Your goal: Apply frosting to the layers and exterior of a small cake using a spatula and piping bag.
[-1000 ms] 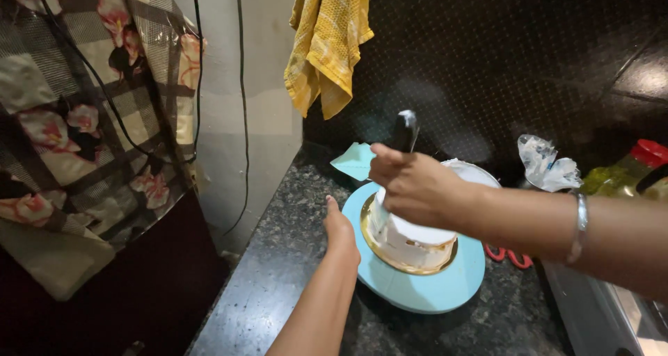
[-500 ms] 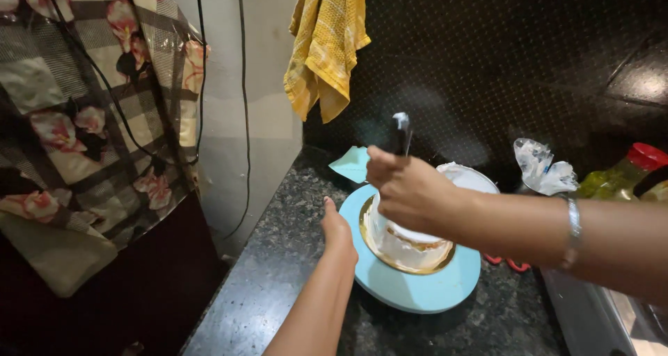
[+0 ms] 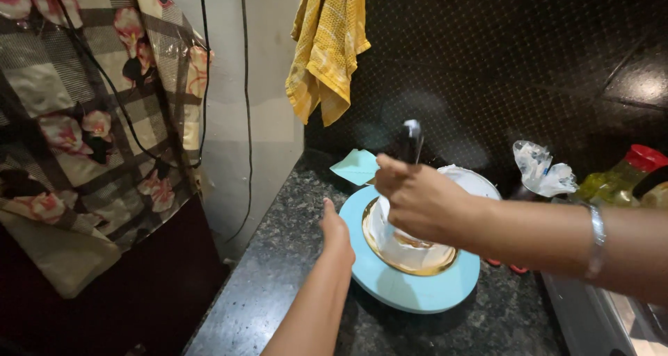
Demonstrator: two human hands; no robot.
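On the dark speckled surface (image 3: 278, 286) near the corner stands a light-blue turntable (image 3: 417, 293) carrying a white cake (image 3: 407, 241) on a gold board. Left hand (image 3: 336, 231) rests flat against the turntable's edge, fingers released. Right hand (image 3: 417, 199) is clenched around a dark-handled spatula (image 3: 410, 137) held upright over the cake.

Oil bottle (image 3: 621, 176): far right on the desk, yellowish, red cap.
Plastic wrapper (image 3: 541, 168): crumpled, clear-white, just left of it.
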